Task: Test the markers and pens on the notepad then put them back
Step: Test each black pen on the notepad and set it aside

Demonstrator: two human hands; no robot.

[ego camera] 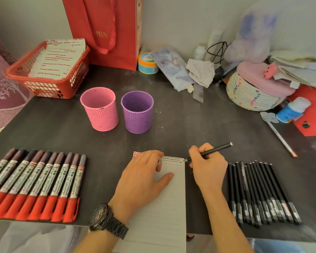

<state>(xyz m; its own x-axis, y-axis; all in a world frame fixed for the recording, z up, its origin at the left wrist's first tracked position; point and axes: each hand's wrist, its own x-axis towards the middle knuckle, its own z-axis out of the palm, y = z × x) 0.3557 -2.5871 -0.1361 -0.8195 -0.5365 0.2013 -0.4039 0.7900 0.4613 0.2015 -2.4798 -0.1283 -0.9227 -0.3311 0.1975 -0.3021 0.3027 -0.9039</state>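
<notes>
A lined notepad (164,212) lies at the table's front edge. My left hand (144,178) rests flat on its upper part, fingers spread. My right hand (207,167) grips a black pen (214,150), whose tip touches the pad's top right corner. A row of several red-capped markers (35,185) lies to the left of the pad. To its right lies a row of several black pens (259,192). Behind the pad stand a pink mesh cup (99,108) and a purple mesh cup (137,111), both empty.
A red basket (44,83) with papers and a red gift bag (106,30) stand at the back left. A woven basket (252,95), a glue bottle (292,110), a loose white pencil (281,137) and cluttered papers fill the back right.
</notes>
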